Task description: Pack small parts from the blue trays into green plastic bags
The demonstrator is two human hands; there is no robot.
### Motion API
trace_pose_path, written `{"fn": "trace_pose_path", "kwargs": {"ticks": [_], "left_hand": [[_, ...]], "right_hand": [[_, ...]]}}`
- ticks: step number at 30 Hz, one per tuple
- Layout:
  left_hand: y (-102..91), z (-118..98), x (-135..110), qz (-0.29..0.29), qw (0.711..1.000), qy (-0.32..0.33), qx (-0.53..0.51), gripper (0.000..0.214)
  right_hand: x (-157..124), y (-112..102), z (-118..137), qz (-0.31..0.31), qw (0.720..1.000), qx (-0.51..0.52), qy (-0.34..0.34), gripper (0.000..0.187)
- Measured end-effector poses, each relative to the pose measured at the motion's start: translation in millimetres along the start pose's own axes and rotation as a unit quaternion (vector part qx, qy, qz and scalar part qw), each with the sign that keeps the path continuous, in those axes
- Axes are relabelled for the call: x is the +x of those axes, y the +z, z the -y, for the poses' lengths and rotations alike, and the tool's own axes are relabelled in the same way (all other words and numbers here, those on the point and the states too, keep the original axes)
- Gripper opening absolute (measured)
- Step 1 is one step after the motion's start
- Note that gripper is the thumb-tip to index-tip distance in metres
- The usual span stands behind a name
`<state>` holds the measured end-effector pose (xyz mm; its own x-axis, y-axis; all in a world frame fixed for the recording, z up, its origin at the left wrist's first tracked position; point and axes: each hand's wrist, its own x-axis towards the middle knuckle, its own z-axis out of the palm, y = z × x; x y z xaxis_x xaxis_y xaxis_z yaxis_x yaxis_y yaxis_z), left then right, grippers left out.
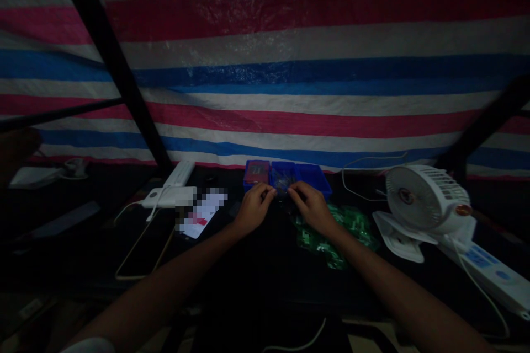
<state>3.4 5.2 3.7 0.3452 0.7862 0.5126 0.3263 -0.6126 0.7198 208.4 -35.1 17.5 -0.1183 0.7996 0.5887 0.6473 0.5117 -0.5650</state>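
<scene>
Green plastic packets (356,223) pile under and nearer than right fingers; blue trays (313,176) just beyond fingertips. Left hand (253,207), right hand (312,207) curl either side of clear plastic (284,181); can't tell if fingers clamp it.

No legible text, phone screen (203,214) partly pixelated

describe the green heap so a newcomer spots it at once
Start from the dark table below the striped sheet and find the white fan at the right. Just left of it, partly hidden by the person's right forearm, lies a heap of shiny green pieces. Its colour sets it apart from the blue boxes behind it and the white fan.
</scene>
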Motion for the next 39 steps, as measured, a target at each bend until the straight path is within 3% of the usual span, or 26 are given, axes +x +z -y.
{"fn": "trace_pose_path", "kwargs": {"ticks": [9, 18, 27, 33, 39], "left_hand": [[0.6, -0.4, 0.2, 0.01, 1.0, -0.004, 0.006, 0.025], [1.9, 3.4, 0.0, -0.018, 1.0, -0.018, -0.015, 0.019], [2.1, 4.3, -0.1, -0.003, 1.0, 0.022, 0.006, 0.035], [0.3, 0.6, 0.0, -0.003, 1.0, 0.013, 0.018, 0.016], [0.0, -1.3, 0.2, -0.006, 1.0, 0.016, 0.02, 0.017]], "right_hand": [[-1.8, -0.2, -2.7, 0.005, 0.999, 0.035, 0.003, 0.011], [-1.4, 0.7, -5.3, 0.008, 1.0, 0.016, -0.02, 0.018], [-1.5, -2.2, -5.3, 0.028, 0.999, 0.006, -0.021, 0.025], [-0.7, -2.7, 0.0, 0.023, 0.999, 0.005, -0.024, 0.013], [-0.3, -1.1, -0.9, 0.009, 0.999, 0.019, -0.025, 0.016]]}}
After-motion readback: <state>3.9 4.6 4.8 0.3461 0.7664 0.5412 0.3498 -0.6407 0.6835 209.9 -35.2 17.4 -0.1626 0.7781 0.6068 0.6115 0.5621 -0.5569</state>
